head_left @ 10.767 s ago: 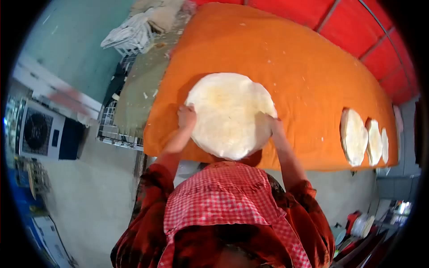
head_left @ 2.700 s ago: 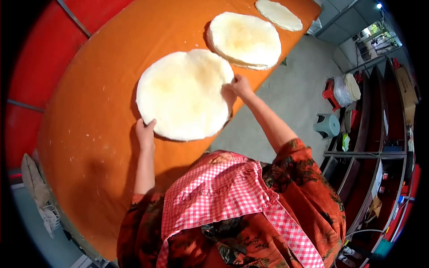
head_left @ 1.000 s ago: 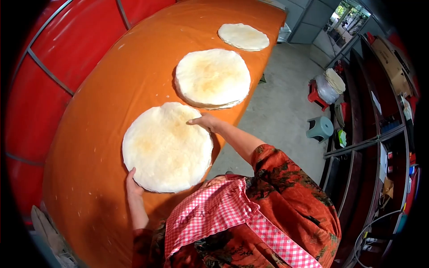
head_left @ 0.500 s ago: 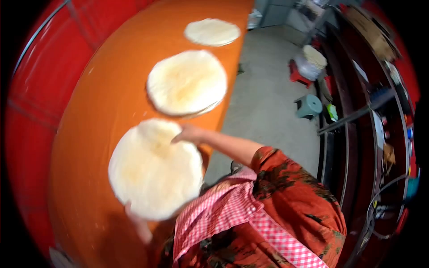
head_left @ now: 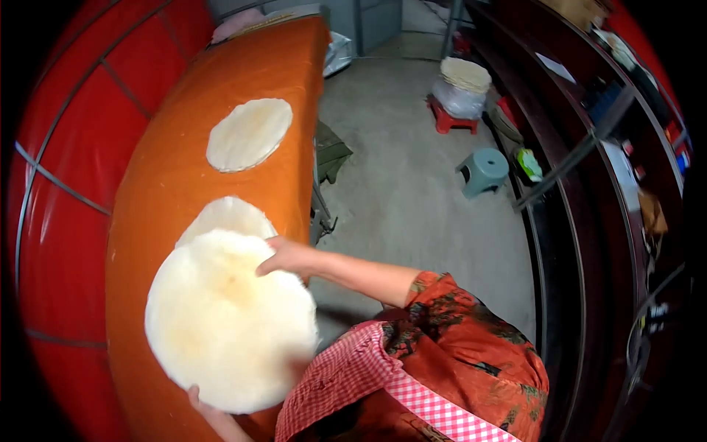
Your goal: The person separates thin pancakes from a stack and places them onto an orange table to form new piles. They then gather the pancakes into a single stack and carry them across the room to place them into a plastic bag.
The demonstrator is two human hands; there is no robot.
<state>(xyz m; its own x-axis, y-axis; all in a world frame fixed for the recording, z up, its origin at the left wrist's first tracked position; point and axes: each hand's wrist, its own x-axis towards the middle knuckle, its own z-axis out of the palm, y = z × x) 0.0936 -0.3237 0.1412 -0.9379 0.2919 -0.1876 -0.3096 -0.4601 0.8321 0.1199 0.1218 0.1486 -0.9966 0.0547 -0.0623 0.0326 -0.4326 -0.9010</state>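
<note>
A large round white flatbread (head_left: 228, 331) is held over the near part of the orange-covered table (head_left: 151, 199). My right hand (head_left: 286, 258) grips its upper right edge, with the thumb on top and the other fingers mostly hidden beneath. At the lower left edge, my left hand (head_left: 202, 409) holds the rim, its thumb showing and its fingers hidden under the bread. Behind the held bread, another pale round flatbread (head_left: 230, 214) lies partly covered. Farther up the table is a separate flat stack of round breads (head_left: 250, 135).
A red stool (head_left: 451, 121) bears a wrapped stack of round breads (head_left: 465, 75). Nearer on the grey floor stands a blue-grey stool (head_left: 486, 169). Dark shelves (head_left: 563, 173) line the right side, and a red panelled wall (head_left: 74, 184) the left.
The held flatbread now overlaps the middle bread, which was fully in view before. Both hands have stayed on its edges. The view has turned, showing more of the table's far end.
</note>
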